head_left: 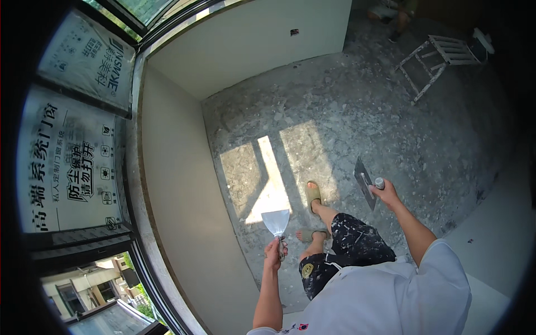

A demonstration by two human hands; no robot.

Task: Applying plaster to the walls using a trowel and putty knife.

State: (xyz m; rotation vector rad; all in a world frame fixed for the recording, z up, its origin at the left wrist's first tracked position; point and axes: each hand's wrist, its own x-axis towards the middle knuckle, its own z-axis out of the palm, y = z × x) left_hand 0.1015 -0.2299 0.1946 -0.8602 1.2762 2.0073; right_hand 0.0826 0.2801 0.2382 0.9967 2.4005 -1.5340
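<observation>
My left hand (273,254) is closed round the handle of a putty knife (276,221), its wide metal blade pointing away from me over the sunlit floor. Out to the right, my right hand (387,193) grips the handle of a flat plastering trowel (365,183). The trowel's dark rectangular plate is tilted, with its edge toward the floor. Both tools are held in the air, apart from each other and from the walls. Whether any putty lies on either blade is hard to make out.
Rough grey concrete floor (312,106) spreads around my feet. A low pale wall (187,184) under a film-covered window (78,162) runs along my left. At the far right stands a paint-spattered wooden stool (441,53). Another person's leg (401,25) shows at the back.
</observation>
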